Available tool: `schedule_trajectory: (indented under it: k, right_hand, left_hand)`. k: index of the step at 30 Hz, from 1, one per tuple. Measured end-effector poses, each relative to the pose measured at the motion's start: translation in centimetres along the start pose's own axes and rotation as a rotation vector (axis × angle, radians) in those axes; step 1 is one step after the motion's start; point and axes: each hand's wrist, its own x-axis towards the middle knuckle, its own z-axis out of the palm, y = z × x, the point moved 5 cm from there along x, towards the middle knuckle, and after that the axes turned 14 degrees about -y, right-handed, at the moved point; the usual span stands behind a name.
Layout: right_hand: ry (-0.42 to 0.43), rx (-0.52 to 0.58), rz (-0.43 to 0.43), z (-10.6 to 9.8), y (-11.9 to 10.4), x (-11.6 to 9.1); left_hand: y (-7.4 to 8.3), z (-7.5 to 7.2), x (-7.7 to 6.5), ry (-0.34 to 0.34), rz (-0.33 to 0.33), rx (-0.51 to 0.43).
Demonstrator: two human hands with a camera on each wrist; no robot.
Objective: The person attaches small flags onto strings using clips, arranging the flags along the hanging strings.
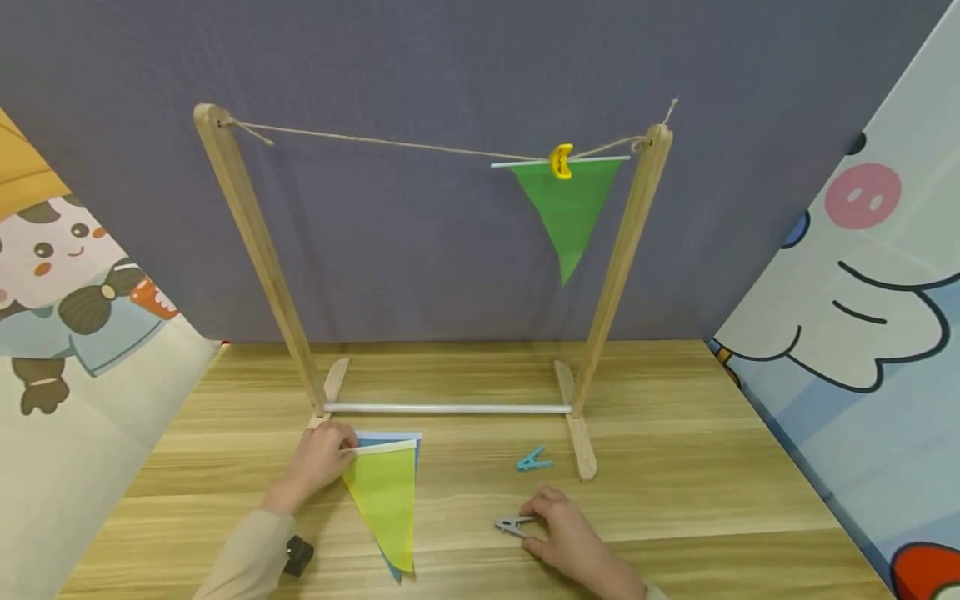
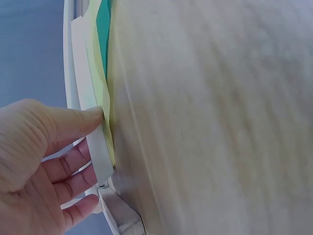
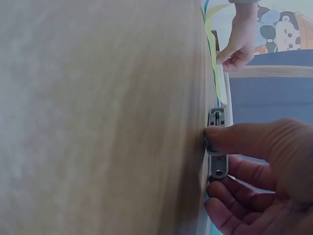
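My left hand (image 1: 321, 457) pinches the white top strip of a yellow-green pennant (image 1: 386, 492) at its left end. Beneath that pennant lies a blue one (image 1: 419, 445), mostly covered. In the left wrist view the thumb presses on the white strip (image 2: 90, 98), with the fingers behind it. A grey clothespin (image 1: 512, 525) is between the thumb and fingers of my right hand (image 1: 566, 537), just above or on the table; the right wrist view shows the clothespin (image 3: 217, 165) held by the thumb from one side. Behind it lies a light-blue clothespin (image 1: 534, 460).
A wooden stand with a left post (image 1: 258, 258), a right post (image 1: 622, 267) and a white bar (image 1: 450, 409) stands behind. From its string (image 1: 375, 142) hangs a green pennant (image 1: 570, 208), held by a yellow clip (image 1: 560, 162). A small black object (image 1: 298, 556) is beside the left sleeve.
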Motion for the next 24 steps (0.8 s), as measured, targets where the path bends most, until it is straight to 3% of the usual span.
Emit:
schedule_trajectory:
  k: [4, 12, 24]
  right_hand:
    - [0.004, 0.032, -0.021, -0.2, 0.1, 0.0]
    - [0.028, 0.120, -0.093, -0.8, -0.1, 0.0]
    - [0.233, 0.132, -0.242, -3.2, -1.3, 0.7]
  left_hand:
    - [-0.2, -0.3, -0.1, -0.025, 0.033, -0.080]
    - [-1.0, -1.0, -0.4, -0.049, 0.104, -0.351]
    - [-0.7, -1.6, -1.1, -0.107, 0.026, -0.691]
